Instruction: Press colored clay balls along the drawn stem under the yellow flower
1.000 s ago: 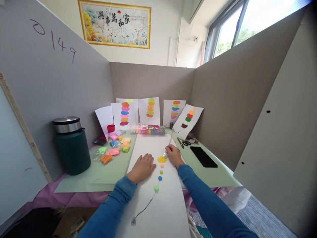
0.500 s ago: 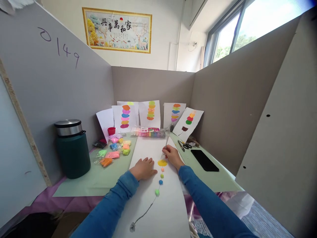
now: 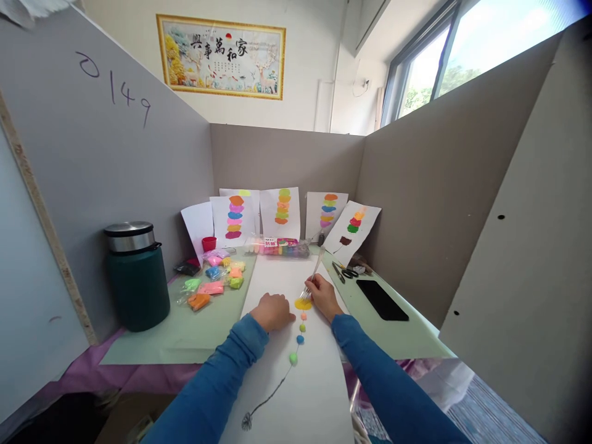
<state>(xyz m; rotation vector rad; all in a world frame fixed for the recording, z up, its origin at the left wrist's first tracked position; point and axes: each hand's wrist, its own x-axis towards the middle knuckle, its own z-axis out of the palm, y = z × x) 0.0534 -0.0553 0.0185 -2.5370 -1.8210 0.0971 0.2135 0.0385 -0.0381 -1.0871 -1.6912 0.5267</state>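
A metal fork is pinched in my right hand, its handle slanting up and away. Its tines come down at the far edge of a flat yellow clay disc on the white paper. My left hand rests on the paper left of the disc, fingers curled under and their tips hidden. Below the disc, small balls run down a drawn line: a peach ball, a green ball, a blue ball and a larger light-green ball. The line ends in a dark scribble.
Bagged clay pieces and a dark green flask stand left. Behind lie a long clay pack and propped coloured sheets. Scissors and a black phone are right. Partitions surround the table.
My left hand's spread fingers have curled in, and the hand has shifted slightly right. The fork has tilted and its tines are lower toward the yellow disc.
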